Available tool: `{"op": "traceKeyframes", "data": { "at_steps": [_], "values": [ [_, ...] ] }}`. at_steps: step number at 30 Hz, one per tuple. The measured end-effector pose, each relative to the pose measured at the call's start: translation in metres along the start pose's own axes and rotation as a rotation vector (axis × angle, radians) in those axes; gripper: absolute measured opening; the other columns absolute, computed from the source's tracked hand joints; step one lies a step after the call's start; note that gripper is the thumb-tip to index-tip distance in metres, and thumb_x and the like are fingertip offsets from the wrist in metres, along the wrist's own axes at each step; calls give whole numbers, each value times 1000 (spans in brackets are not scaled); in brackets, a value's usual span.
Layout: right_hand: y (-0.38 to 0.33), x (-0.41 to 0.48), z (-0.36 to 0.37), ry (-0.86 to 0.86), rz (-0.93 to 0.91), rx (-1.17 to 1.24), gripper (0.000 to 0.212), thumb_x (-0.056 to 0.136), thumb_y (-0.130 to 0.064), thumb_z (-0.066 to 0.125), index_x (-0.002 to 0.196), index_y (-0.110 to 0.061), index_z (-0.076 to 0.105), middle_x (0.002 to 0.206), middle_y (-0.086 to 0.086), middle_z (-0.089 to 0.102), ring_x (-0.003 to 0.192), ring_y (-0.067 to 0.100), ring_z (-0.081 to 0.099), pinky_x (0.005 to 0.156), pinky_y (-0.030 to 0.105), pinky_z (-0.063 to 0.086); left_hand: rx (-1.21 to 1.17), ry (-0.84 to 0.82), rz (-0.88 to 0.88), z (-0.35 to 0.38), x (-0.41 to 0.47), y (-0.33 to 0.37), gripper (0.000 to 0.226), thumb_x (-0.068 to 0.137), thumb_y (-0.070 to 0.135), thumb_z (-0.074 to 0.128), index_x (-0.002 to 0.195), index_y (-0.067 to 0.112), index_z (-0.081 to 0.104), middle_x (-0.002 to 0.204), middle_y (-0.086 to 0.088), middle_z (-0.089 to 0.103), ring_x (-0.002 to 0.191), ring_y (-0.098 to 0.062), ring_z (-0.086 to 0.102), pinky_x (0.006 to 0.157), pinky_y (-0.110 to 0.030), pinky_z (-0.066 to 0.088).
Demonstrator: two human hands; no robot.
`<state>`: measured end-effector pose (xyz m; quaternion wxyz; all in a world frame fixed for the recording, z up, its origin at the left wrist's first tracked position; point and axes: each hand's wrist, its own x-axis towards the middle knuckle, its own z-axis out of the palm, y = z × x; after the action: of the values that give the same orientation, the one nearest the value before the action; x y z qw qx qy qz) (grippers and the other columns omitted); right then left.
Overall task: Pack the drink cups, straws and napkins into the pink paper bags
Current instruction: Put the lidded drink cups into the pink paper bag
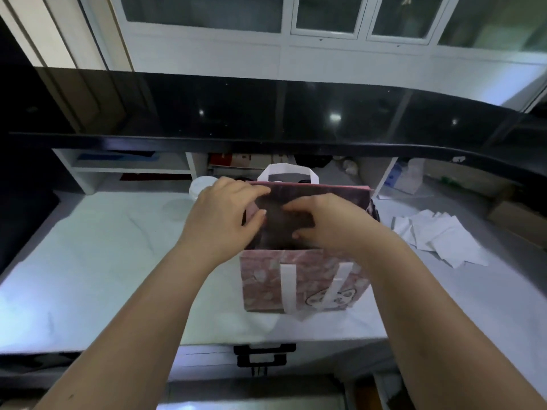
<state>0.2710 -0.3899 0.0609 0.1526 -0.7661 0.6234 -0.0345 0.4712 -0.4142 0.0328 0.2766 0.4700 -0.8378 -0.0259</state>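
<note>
— Where's the left hand [225,214]?
— It grips the left rim of the pink paper bag [266,279], which stands upright on the desk [103,261] with its mouth open.
— And the right hand [331,223]?
— Fingers curled inside the mouth; I can't tell if they hold anything. Napkins [438,235] lie loose to the right of the bag.

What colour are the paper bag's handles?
White handles on the pink bag; shows best in the head view.

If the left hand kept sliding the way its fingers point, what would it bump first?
Probably the right hand, whose fingertips face the left hand across the open pink paper bag; depth is unclear.
</note>
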Motion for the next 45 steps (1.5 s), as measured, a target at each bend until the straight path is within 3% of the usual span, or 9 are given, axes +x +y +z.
{"op": "traceKeyframes", "data": {
  "at_steps": [4,6,11,20,26,34,38,41,45],
  "values": [
    [-23,0,-14,176,-23,33,34,92,-26,62,125,-33,61,119,-6,65,103,16,60,88,30,50,42,23,-61,-5,7,-21,35,88,27,63,123,25,64,114,3,67,110,-23,55,93,-43,43],
    [-43,8,-16,165,-25,29,28,95,-22,58,122,-29,63,115,-3,65,101,19,60,87,33,52,32,15,-88,-8,9,-37,33,89,30,63,122,26,64,116,3,66,113,-23,55,94,-44,40],
    [-98,45,-1,316,-73,71,32,92,-18,63,123,-25,63,119,-3,63,108,18,57,89,29,49,82,-49,-73,-19,10,-91,32,91,34,61,122,30,64,120,6,62,114,-22,53,93,-40,35],
    [-174,143,61,165,156,-50,41,90,-21,60,131,-24,54,129,3,57,118,25,49,94,40,46,139,-212,-116,-23,1,-214,39,93,40,53,131,35,55,129,8,57,123,-19,47,102,-40,31],
    [-175,195,114,131,253,-44,48,89,-19,60,136,-20,49,133,7,53,120,29,45,94,41,45,103,-310,-159,2,9,-268,43,92,38,52,134,33,52,134,5,54,126,-21,44,103,-39,30],
    [-161,271,133,22,336,-319,82,87,-40,66,151,-27,17,160,13,11,145,40,9,115,54,17,69,-355,-177,28,29,-306,45,91,38,55,136,33,51,135,3,53,127,-23,42,105,-42,29],
    [-155,291,140,-52,461,-318,89,83,-34,68,151,-27,12,157,20,16,144,43,10,113,59,15,19,-348,-187,35,27,-314,45,92,41,53,136,32,51,134,3,53,126,-23,42,104,-41,29],
    [-159,291,149,2,404,-375,82,82,-20,66,149,-28,18,152,18,24,139,40,20,111,55,21,-2,-336,-207,37,26,-320,44,93,41,52,136,31,51,135,3,53,127,-22,42,104,-41,29],
    [-175,278,148,78,243,-336,79,86,-22,64,150,-31,19,152,13,21,139,39,18,114,48,18,-22,-297,-268,27,26,-329,45,91,38,56,135,31,52,136,3,52,129,-23,40,104,-41,29]
  ]
}}
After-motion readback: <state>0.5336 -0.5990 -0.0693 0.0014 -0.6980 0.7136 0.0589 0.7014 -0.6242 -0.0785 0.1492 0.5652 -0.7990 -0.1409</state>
